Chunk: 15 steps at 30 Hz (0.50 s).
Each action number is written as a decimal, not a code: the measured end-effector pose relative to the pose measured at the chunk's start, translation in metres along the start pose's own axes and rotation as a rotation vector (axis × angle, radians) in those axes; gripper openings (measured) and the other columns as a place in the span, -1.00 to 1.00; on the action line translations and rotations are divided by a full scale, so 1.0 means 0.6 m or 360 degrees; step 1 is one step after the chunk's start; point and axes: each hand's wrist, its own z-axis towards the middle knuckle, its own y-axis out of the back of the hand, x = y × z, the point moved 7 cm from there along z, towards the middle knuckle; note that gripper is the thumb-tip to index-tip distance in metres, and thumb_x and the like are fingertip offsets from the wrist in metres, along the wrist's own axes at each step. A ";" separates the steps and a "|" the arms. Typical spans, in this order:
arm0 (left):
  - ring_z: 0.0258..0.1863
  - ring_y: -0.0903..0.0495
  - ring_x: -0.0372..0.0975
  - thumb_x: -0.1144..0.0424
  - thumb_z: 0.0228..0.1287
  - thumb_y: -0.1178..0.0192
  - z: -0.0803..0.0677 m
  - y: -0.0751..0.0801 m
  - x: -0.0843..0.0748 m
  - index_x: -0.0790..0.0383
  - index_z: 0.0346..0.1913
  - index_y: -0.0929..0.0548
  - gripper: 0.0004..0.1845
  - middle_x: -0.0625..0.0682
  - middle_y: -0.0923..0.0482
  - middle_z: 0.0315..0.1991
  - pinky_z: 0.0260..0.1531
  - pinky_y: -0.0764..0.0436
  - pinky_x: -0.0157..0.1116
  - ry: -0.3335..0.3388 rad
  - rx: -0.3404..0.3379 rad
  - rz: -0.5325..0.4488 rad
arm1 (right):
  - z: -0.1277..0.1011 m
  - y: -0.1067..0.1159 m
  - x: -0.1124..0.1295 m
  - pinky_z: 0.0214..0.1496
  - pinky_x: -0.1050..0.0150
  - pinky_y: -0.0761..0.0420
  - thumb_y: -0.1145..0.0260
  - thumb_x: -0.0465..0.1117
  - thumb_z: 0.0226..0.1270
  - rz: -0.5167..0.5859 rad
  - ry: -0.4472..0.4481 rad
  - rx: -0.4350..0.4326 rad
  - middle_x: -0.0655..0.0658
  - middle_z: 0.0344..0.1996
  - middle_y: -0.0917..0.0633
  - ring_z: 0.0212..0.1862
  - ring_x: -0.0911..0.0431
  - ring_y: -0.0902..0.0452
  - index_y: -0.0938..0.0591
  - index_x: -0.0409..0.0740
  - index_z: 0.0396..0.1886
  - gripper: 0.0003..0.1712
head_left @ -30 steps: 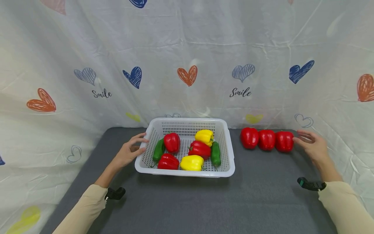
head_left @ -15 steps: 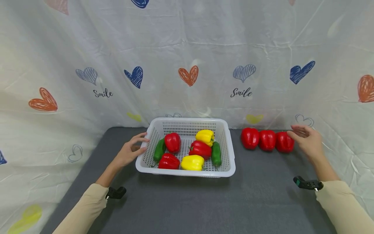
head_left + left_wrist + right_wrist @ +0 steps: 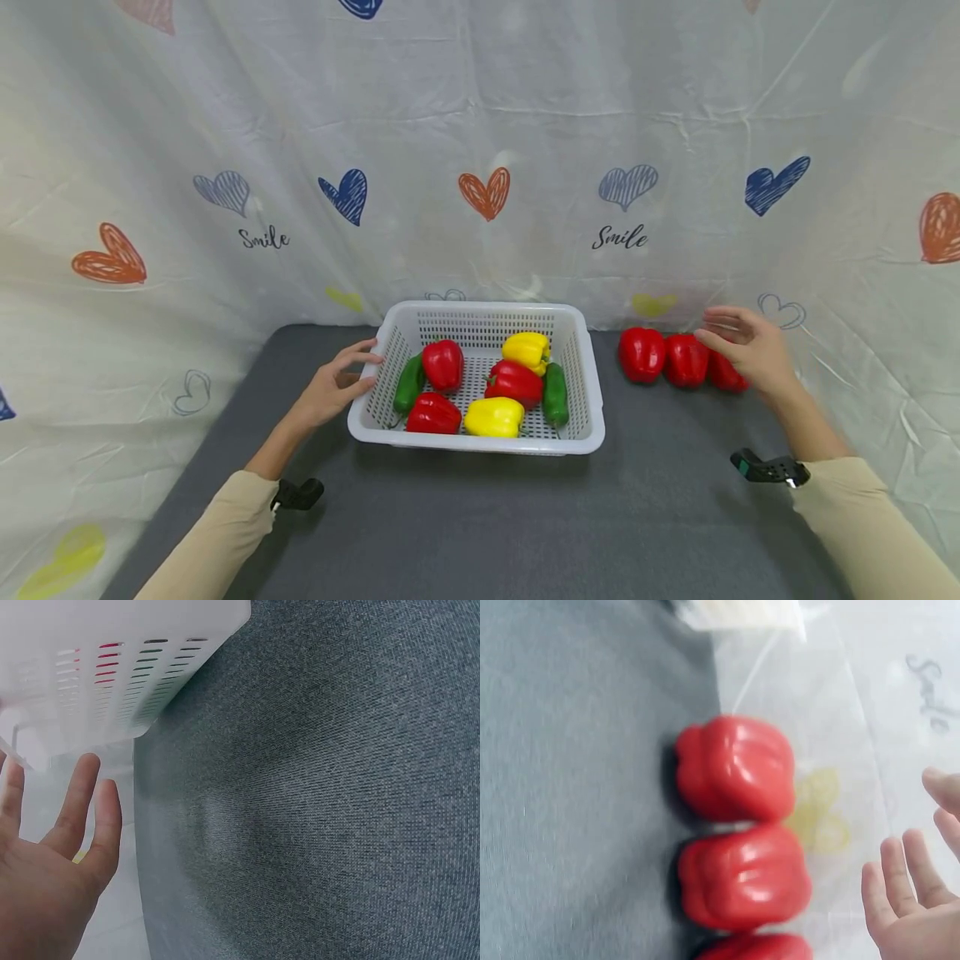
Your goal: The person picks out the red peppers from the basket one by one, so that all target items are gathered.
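A white perforated basket (image 3: 472, 444) holds red bell peppers (image 3: 513, 383), yellow bell peppers (image 3: 492, 417) and green peppers (image 3: 408, 387). My left hand (image 3: 327, 393) rests its fingertips at the basket's left rim, fingers loosely spread; the left wrist view shows them beside the slotted wall (image 3: 142, 664). To the basket's right, three red bell peppers stand in a row: a left one (image 3: 641, 355), a middle one (image 3: 686, 361) and a right one (image 3: 725, 375). Above the right one hovers my right hand (image 3: 753, 354), fingers relaxed and holding nothing, partly covering that pepper.
Dark grey cloth covers the table (image 3: 480, 525). Behind it hangs a pale curtain (image 3: 540, 150) printed with hearts, close to the back of the basket and the pepper row. Each wrist wears a black band (image 3: 768, 468).
My right hand has moved left, from beside the pepper row to over its right-hand pepper. The left hand, basket and peppers have stayed in place.
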 end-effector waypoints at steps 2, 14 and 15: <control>0.02 -0.60 0.29 0.53 0.40 -0.22 0.000 0.000 0.000 0.46 0.22 -0.56 -0.64 0.32 -0.15 0.50 -0.13 -0.63 -0.28 0.0001 -0.0002 0.0003 | 0.001 -0.016 0.010 -0.10 0.52 -0.56 -0.44 -0.27 0.38 0.0000 0.0016 0.0033 0.05 0.03 -0.63 -0.04 0.37 -0.58 -0.55 -0.30 0.23 -0.52; 0.05 -0.57 0.30 0.52 0.40 -0.23 0.001 0.001 -0.001 0.44 0.22 -0.57 -0.64 0.31 -0.17 0.49 -0.11 -0.62 -0.30 -0.0003 -0.0016 0.0022 | 0.017 -0.102 0.052 -0.05 0.46 -0.57 -0.43 -0.19 0.39 0.0067 0.0027 0.0292 -0.35 0.19 -0.57 0.02 0.18 -0.62 -0.51 -0.28 0.30 -0.44; 0.07 -0.55 0.31 0.52 0.40 -0.23 0.001 0.001 -0.001 0.44 0.22 -0.57 -0.64 0.31 -0.17 0.49 -0.10 -0.62 -0.30 -0.0006 -0.0017 0.0021 | 0.019 -0.109 0.057 -0.05 0.45 -0.58 -0.42 -0.20 0.40 0.0083 0.0035 0.0313 -0.36 0.20 -0.57 0.03 0.15 -0.62 -0.50 -0.29 0.32 -0.43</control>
